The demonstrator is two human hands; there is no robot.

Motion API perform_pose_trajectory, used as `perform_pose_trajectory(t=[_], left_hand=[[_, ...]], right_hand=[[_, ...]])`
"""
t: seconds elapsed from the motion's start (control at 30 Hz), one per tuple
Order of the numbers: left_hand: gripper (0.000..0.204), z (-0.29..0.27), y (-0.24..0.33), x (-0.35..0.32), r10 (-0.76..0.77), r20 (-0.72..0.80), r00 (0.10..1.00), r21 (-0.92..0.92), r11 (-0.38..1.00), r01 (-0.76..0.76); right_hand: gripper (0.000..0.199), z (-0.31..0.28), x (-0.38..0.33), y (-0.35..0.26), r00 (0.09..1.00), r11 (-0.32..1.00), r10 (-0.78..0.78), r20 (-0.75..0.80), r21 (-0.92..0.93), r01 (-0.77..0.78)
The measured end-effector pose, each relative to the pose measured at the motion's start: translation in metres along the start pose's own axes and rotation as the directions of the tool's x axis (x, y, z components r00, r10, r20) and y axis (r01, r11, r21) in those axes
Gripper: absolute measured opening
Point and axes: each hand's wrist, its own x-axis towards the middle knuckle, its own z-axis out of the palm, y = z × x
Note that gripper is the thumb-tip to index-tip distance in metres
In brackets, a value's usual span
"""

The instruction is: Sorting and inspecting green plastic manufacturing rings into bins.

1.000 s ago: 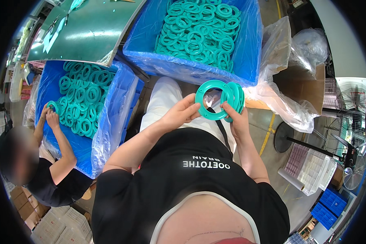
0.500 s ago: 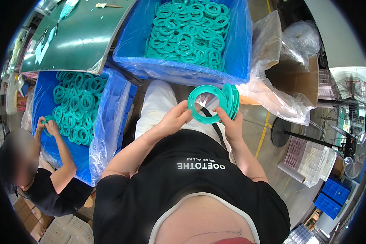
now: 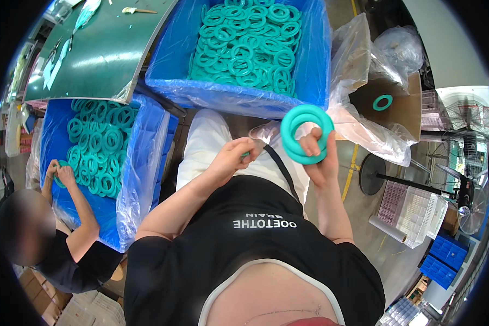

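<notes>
My right hand [image 3: 319,157] holds a small stack of teal plastic rings [image 3: 289,146], with fingers through the middle hole. To its left, over my lap, my left hand [image 3: 229,158] is closed, and a small teal piece [image 3: 245,155] shows between its fingers; what kind of piece I cannot make out. A single teal ring [image 3: 382,110] appears at the opening of the plastic-lined carton [image 3: 413,117] on the right; whether it is in the air or lying inside I cannot tell.
Ahead, a plastic-lined blue bin [image 3: 168,60] holds many teal rings. Another blue bin [image 3: 106,209] stands at left, where a co-worker [image 3: 84,239] handles a ring. A green table [image 3: 108,54] is at far left. A fan [image 3: 470,201] and a round stand base [image 3: 370,174] are right.
The rings in my right hand have turned flat and moved slightly right. My left hand has come away from them. One teal ring now shows at the carton's opening.
</notes>
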Motion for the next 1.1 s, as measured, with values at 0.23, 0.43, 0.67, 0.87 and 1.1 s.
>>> perform_pose_trajectory(t=[0.23, 0.43, 0.67, 0.87, 1.1], left_hand=[[0.026, 0.025, 0.000, -0.003, 0.622, 0.291, 0.727, 0.846, 0.187, -0.499], [0.025, 0.014, -0.006, 0.004, 0.613, 0.436, 0.658, 0.853, -0.048, -0.520], [0.026, -0.024, 0.022, 0.008, 0.635, -0.152, 0.757, 0.752, 0.571, -0.328], [0.028, -0.024, 0.014, -0.005, 0.111, -0.043, 0.993, 0.055, 0.993, -0.108], [0.024, -0.035, 0.012, -0.003, 0.060, -0.021, 0.998, 0.052, 0.997, -0.059]], right_hand=[[0.047, 0.011, 0.003, 0.039, 0.973, 0.913, 0.105, -0.204, -0.369, -0.176], [0.048, 0.035, 0.010, 0.048, 0.950, 0.919, 0.134, -0.282, -0.324, -0.225], [0.038, -0.005, 0.009, 0.049, 0.920, 0.916, -0.072, -0.385, -0.391, -0.092], [0.033, -0.008, 0.016, 0.061, 0.912, 0.693, -0.061, -0.405, -0.675, -0.254], [0.028, 0.004, 0.004, 0.058, 0.924, 0.718, -0.010, -0.383, -0.646, -0.259]])
